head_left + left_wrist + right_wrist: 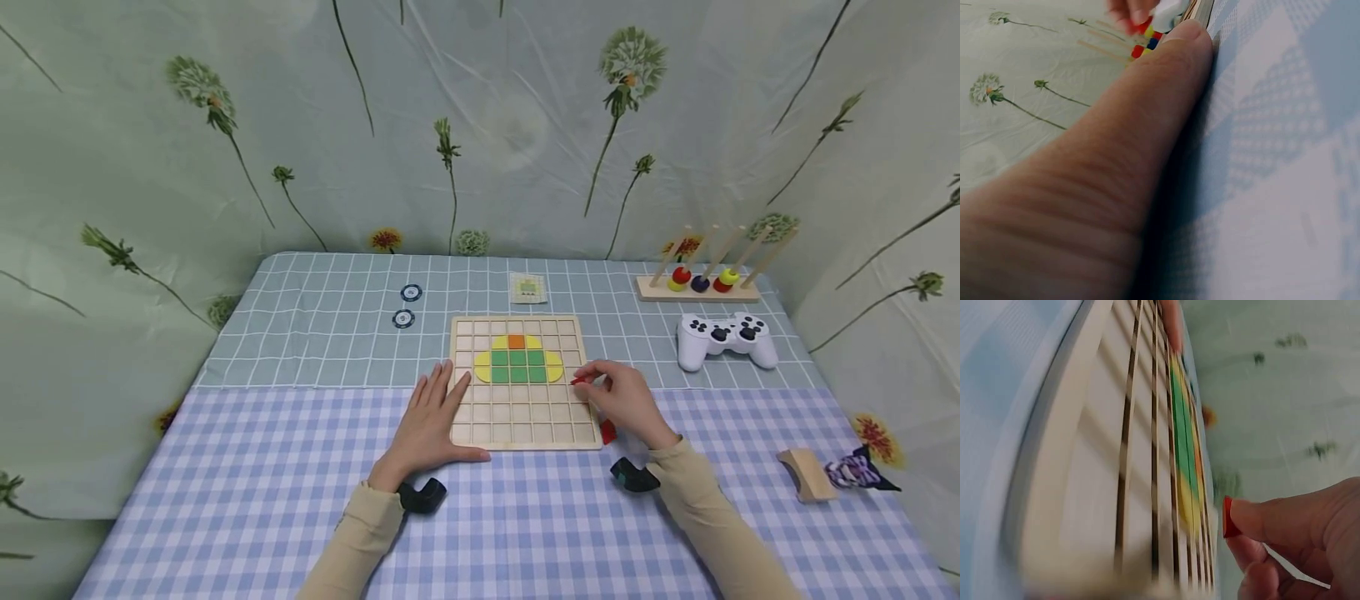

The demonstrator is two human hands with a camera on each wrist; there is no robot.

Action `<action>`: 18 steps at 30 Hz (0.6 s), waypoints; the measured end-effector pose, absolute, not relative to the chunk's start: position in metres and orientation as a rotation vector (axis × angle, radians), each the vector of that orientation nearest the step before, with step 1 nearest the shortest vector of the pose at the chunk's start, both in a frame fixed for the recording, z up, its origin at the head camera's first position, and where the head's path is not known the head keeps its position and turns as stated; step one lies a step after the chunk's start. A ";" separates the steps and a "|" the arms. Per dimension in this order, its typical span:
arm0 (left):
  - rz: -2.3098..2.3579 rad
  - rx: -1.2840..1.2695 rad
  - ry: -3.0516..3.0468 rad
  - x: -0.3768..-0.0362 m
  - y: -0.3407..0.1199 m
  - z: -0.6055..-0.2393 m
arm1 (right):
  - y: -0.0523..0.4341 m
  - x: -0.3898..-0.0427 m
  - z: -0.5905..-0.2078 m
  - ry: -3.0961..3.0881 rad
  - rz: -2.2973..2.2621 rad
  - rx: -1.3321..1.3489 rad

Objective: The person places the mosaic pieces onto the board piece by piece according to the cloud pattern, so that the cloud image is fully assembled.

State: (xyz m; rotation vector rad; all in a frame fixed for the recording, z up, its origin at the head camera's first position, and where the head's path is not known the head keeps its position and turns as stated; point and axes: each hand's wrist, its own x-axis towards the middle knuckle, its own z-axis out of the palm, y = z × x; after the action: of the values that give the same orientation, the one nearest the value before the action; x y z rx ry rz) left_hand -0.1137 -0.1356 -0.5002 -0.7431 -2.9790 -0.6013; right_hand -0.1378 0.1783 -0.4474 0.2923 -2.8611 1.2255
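Note:
A wooden grid board (pixel 517 417) lies on the checked tablecloth, with green, yellow and one orange tile (pixel 516 341) set in its upper rows. My left hand (pixel 432 421) rests flat and open against the board's left edge; its thumb (pixel 1147 94) lies along the board's side. My right hand (pixel 622 400) hovers at the board's right edge and pinches a small red tile (pixel 578 380) between thumb and fingers. The red tile (pixel 1227 517) shows at the fingertips in the right wrist view, above the board (pixel 1085 456). Another red piece (pixel 608 432) lies on the cloth under that hand.
Behind the board lie a small pattern card (pixel 528 288) and two blue-white discs (pixel 410 292). At the back right stand a peg rack with coloured rings (pixel 701 282) and a white game controller (pixel 724 337). A wooden block (pixel 806 473) and a purple toy (pixel 855 469) lie far right.

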 end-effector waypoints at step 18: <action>-0.592 -0.750 -2.952 -0.114 -0.136 -0.501 | 0.087 -0.153 -0.458 -2.930 1.272 0.567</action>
State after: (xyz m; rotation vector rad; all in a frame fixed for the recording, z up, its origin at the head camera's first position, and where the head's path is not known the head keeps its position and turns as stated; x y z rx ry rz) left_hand -0.1139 -0.1362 -0.5015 -0.7504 -2.9520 -0.5921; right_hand -0.1529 0.0873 -0.4585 0.5668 -2.9296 1.2723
